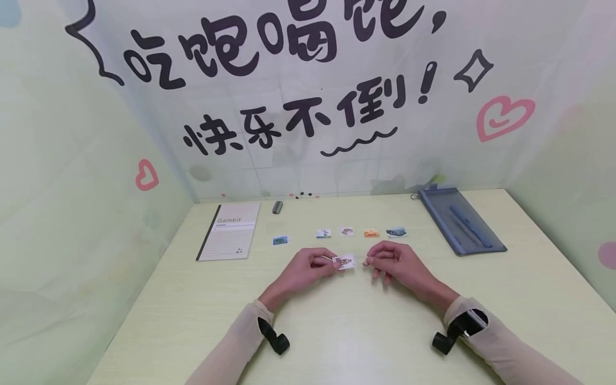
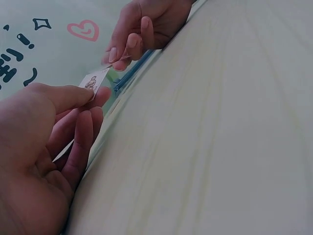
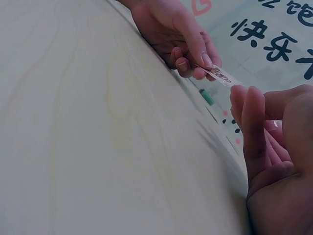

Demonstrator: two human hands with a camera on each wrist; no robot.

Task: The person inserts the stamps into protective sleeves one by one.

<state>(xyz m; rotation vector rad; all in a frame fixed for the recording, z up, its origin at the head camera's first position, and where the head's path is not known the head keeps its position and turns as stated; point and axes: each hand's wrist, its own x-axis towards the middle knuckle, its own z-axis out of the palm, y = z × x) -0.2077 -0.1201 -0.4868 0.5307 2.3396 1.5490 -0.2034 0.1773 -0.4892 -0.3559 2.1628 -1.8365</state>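
Between thumb and fingers, my left hand (image 1: pixel 308 266) pinches a small white picture sticker (image 1: pixel 344 262) with a brownish figure on it, held over the table. Just to its right, my right hand (image 1: pixel 403 268) has thumb and forefinger together. In the left wrist view a small thin piece (image 2: pixel 123 59) shows at the right fingertips, close to the sticker's far end; what it is I cannot tell. Beyond the hands lie several small picture stickers: a blue one (image 1: pixel 281 240) on the left, then a white one (image 1: pixel 323 233), an orange one (image 1: pixel 371 233) and a dark blue one (image 1: pixel 397 232).
A notebook (image 1: pixel 230 231) lies at the back left, with a small dark green-grey eraser-like block (image 1: pixel 277 207) by it. At the back right is a blue mesh zip pouch (image 1: pixel 459 220) with pens inside. A printed cloth (image 1: pixel 289 171) hangs behind the table.
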